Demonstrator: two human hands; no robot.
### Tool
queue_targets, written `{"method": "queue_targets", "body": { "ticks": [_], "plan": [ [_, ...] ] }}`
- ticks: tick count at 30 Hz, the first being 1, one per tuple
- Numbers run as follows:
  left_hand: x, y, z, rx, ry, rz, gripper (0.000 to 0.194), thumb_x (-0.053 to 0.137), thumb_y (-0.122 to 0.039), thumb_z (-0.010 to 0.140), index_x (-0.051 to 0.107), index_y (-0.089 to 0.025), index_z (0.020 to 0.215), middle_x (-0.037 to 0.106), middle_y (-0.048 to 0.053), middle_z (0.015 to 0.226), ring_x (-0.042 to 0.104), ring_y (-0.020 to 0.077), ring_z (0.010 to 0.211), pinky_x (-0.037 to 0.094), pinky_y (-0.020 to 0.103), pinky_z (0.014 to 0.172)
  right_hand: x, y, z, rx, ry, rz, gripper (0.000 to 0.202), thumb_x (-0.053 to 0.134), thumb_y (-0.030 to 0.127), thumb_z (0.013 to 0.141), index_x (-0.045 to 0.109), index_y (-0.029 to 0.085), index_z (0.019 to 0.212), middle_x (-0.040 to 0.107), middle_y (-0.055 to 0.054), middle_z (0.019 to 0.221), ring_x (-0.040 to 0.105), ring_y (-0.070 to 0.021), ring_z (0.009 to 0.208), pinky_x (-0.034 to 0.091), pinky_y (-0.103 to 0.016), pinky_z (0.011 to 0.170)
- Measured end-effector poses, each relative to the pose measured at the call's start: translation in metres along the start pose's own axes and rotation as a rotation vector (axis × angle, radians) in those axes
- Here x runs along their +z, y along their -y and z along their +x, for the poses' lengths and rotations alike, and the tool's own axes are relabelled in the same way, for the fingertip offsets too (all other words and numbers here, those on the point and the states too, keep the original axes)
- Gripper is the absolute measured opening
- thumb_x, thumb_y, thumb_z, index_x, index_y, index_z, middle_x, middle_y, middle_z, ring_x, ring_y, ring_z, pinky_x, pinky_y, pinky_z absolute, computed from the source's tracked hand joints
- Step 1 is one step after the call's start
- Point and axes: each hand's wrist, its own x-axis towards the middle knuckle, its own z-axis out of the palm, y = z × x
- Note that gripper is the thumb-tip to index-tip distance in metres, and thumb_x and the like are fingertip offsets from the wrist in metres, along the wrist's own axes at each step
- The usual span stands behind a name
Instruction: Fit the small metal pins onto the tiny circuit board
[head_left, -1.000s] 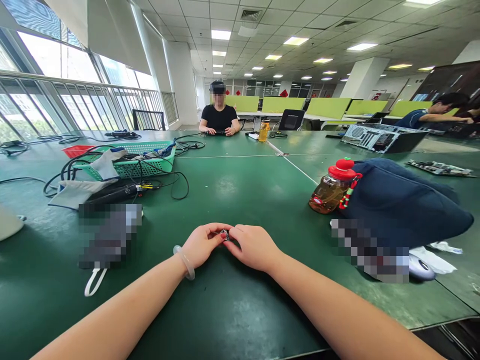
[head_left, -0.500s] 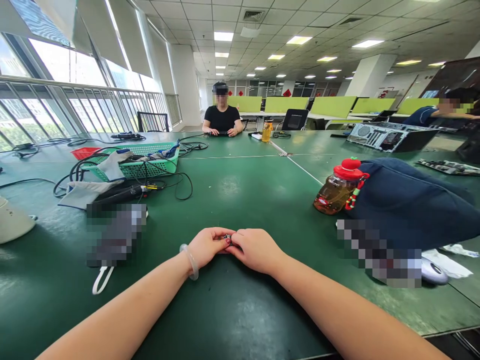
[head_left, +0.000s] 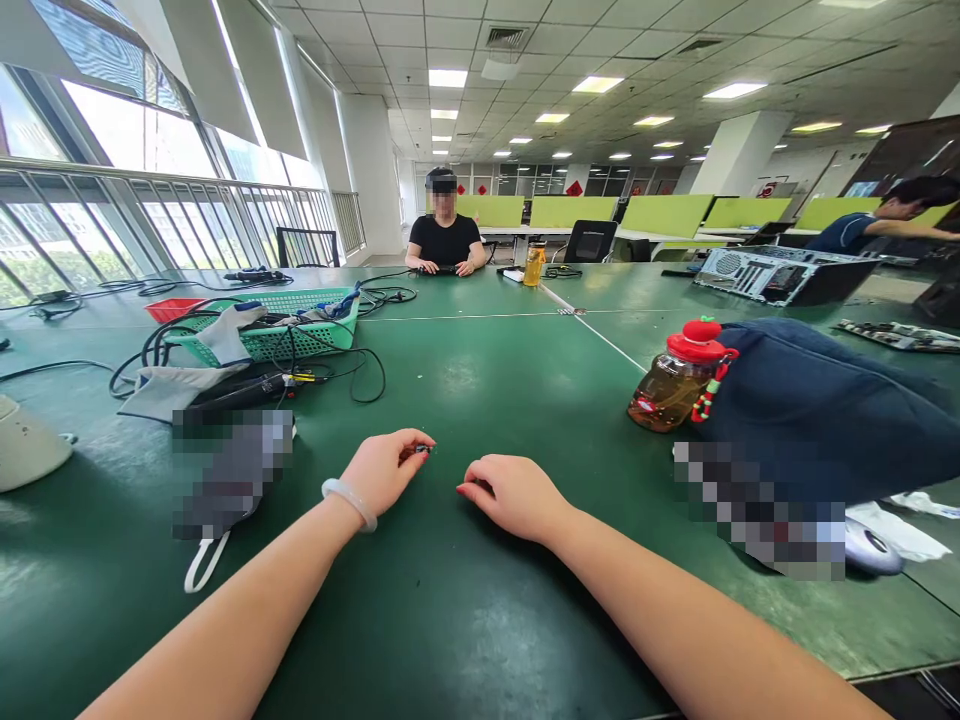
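My left hand (head_left: 384,472), with a pale bangle (head_left: 351,503) at its wrist, pinches a small dark, silvery metal piece (head_left: 422,449) between thumb and fingers. What kind of piece it is, I cannot make out. A short way to the right, my right hand (head_left: 511,495) is closed over the green tabletop (head_left: 465,600), its fingers curled towards the thumb. Anything inside those fingers is hidden. The two hands are apart, both low over the table.
To the left lie a blurred-out phone-like item (head_left: 240,480) and a green basket (head_left: 300,340) with cables and gloves. On the right stand a red-lidded bottle (head_left: 667,385), a dark blue bag (head_left: 832,410) and a mouse (head_left: 870,545). A person (head_left: 445,235) sits opposite.
My hands were together around the small metal piece. The left has moved away up and to the left with the piece; the right has stayed about where it was.
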Motion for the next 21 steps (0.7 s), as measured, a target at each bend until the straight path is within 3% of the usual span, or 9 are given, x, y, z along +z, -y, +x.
{"method": "queue_targets", "body": {
  "ticks": [4,11,21],
  "plan": [
    [-0.015,0.013,0.007,-0.048,-0.039,0.368,0.026,0.045,-0.025,0.079,0.065,-0.022,0.096,0.069,0.007,0.093,0.062,0.0245,0.086,0.044,0.032,0.078,0.0,-0.003,0.0,0.01,-0.005,0.031,0.026,0.042,0.037,0.089,0.06,0.021,0.079,0.063,0.0,0.077,0.055,-0.0119,0.07,0.036,-0.023,0.061],
    [-0.04,0.042,0.015,-0.261,-0.061,0.638,0.032,0.042,-0.019,0.079,0.065,-0.017,0.102,0.068,0.014,0.098,0.061,0.0295,0.091,0.044,0.037,0.079,0.001,-0.005,0.0,0.025,0.019,0.075,0.018,0.048,0.029,0.086,0.062,0.022,0.079,0.064,0.0,0.078,0.056,-0.0123,0.071,0.036,-0.023,0.06],
    [-0.047,0.065,0.016,-0.401,-0.035,0.709,0.027,0.051,-0.018,0.071,0.068,-0.013,0.092,0.066,0.018,0.098,0.061,0.0298,0.091,0.046,0.037,0.08,0.001,-0.007,0.001,0.052,0.044,0.098,0.019,0.047,0.031,0.086,0.063,0.022,0.08,0.065,0.0,0.079,0.056,-0.0121,0.071,0.036,-0.023,0.059]
  ]
}}
